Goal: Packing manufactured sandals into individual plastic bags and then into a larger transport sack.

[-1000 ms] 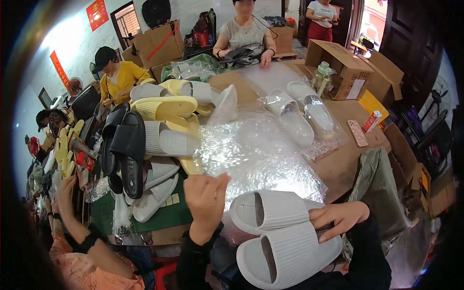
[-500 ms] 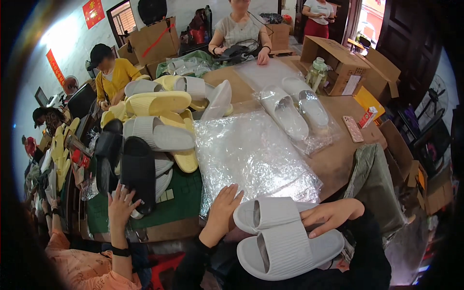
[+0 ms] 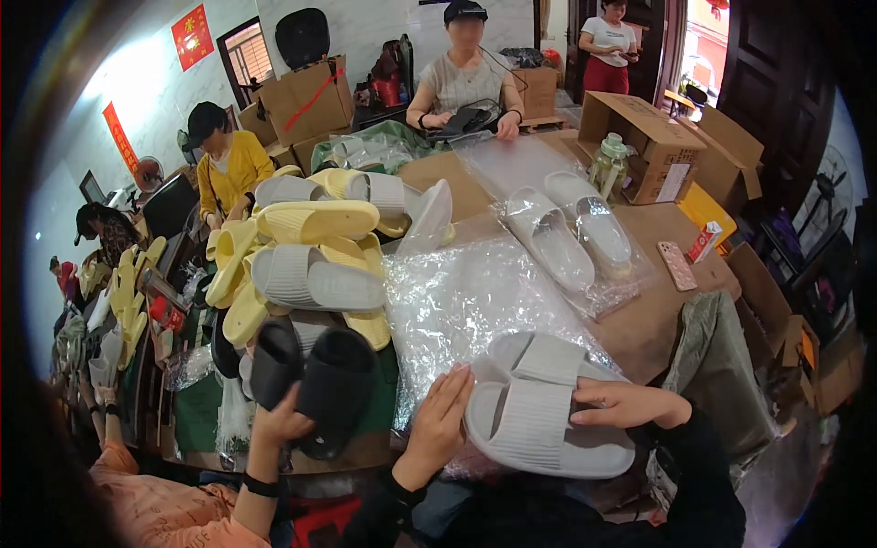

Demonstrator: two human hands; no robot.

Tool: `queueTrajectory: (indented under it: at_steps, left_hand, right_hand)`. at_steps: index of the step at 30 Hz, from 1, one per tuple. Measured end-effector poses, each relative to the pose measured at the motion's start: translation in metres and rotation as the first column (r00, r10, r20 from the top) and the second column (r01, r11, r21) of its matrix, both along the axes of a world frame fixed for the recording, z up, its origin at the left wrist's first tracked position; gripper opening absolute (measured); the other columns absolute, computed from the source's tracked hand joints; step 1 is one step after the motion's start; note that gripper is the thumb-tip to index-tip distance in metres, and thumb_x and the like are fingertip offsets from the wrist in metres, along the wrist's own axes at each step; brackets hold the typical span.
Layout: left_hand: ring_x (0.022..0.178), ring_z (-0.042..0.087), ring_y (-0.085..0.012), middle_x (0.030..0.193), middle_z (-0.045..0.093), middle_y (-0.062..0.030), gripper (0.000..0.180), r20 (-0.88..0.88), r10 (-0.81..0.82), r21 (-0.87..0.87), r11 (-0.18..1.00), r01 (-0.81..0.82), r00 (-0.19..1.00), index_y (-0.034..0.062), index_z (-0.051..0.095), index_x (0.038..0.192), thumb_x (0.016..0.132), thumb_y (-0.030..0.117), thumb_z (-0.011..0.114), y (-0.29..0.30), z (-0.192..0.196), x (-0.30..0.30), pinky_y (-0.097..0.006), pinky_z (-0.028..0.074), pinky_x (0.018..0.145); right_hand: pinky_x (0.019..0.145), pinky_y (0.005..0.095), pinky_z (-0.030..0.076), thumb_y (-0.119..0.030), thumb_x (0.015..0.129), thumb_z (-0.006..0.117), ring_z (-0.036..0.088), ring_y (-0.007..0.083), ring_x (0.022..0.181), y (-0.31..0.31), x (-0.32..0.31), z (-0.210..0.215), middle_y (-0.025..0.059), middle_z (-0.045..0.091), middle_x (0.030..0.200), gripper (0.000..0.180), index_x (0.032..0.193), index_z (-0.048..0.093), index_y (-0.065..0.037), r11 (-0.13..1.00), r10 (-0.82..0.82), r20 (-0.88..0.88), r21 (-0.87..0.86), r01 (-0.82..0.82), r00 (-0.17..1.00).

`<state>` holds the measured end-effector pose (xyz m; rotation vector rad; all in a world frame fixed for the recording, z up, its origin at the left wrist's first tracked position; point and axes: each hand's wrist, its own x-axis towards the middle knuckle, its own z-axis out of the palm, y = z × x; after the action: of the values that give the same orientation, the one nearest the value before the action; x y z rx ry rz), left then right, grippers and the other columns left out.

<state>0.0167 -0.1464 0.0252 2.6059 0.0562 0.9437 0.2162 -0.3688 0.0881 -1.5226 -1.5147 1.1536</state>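
Observation:
My right hand [image 3: 628, 404] grips a pair of pale grey slippers by the heel side, its fingers closed at the strap openings. The nearer grey slipper [image 3: 534, 416] overlaps the farther grey slipper [image 3: 546, 358], both soles lying roughly level. Beside their toe ends is my left hand [image 3: 440, 425], fingers stretched out and the tips near the slipper edge; whether they touch it I cannot tell. Under and beyond the pair lies a stack of clear plastic bags [image 3: 475, 283]. A co-worker's hand [image 3: 281, 422] at the left holds black slippers [image 3: 336, 379].
Yellow and grey slippers [image 3: 315, 219] pile up left of the bags. Bagged whitish slippers [image 3: 550, 239] lie at the far right, near a pink phone [image 3: 677, 266], a glass jar [image 3: 608, 164] and an open carton [image 3: 639, 146]. Another person [image 3: 466, 91] sits across the table.
My right hand has moved the grey slippers forward over the bags, and my left hand has shifted slightly right. The co-worker has lifted the black slippers and brought them right.

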Motion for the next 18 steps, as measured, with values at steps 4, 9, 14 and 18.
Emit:
queueTrajectory:
  at_steps: [4, 9, 14, 18]
  left_hand:
    - [0.118, 0.053, -0.033, 0.127, 0.053, -0.0209, 0.043, 0.001, -0.155, -0.046, 0.987, 0.155, 0.988, -0.0097, 0.054, 0.119, 0.076, -0.009, 0.047, -0.008, 0.006, 0.004, -0.042, 0.041, 0.1]
    - [0.122, 0.05, -0.0317, 0.132, 0.05, -0.0195, 0.045, -0.037, -0.363, -0.13, 0.926, 0.355, 0.931, -0.0086, 0.054, 0.121, 0.077, -0.008, 0.046, -0.023, 0.012, 0.004, -0.043, 0.038, 0.104]
    - [0.131, 0.042, -0.031, 0.141, 0.042, -0.0185, 0.056, -0.087, -0.526, -0.203, 0.841, 0.502, 0.846, -0.0067, 0.046, 0.13, 0.075, -0.01, 0.045, -0.039, 0.011, 0.003, -0.043, 0.03, 0.11]
    - [0.129, 0.04, -0.0407, 0.139, 0.039, -0.0261, 0.055, 0.179, -0.285, -0.189, 0.929, 0.318, 0.942, -0.008, 0.043, 0.131, 0.077, -0.012, 0.049, -0.063, -0.015, -0.009, -0.044, 0.03, 0.109]
  right_hand:
    - [0.081, 0.0353, 0.039, -0.03, 0.094, 0.053, 0.05, 0.0273, 0.092, 0.001, 0.0, -0.018, 0.0161, 0.046, 0.099, 0.033, 0.106, 0.052, 0.001, 0.993, -0.12, 0.204, 0.029, 0.116, 0.972]
    - [0.072, 0.039, 0.04, -0.027, 0.091, 0.055, 0.048, 0.0308, 0.078, 0.016, -0.011, -0.02, 0.0174, 0.042, 0.088, 0.033, 0.107, 0.05, 0.001, 0.96, -0.274, 0.212, 0.12, 0.253, 0.938]
    - [0.081, 0.043, 0.042, -0.025, 0.089, 0.055, 0.05, 0.0391, 0.093, 0.039, -0.017, -0.035, 0.0237, 0.047, 0.104, 0.037, 0.113, 0.047, 0.002, 0.903, -0.428, 0.44, 0.251, 0.349, 0.79]
    - [0.089, 0.0475, 0.038, -0.03, 0.088, 0.055, 0.046, 0.0456, 0.101, 0.059, -0.009, -0.062, 0.0275, 0.045, 0.109, 0.041, 0.113, 0.048, 0.002, 0.867, -0.488, 0.304, 0.275, 0.416, 0.818]
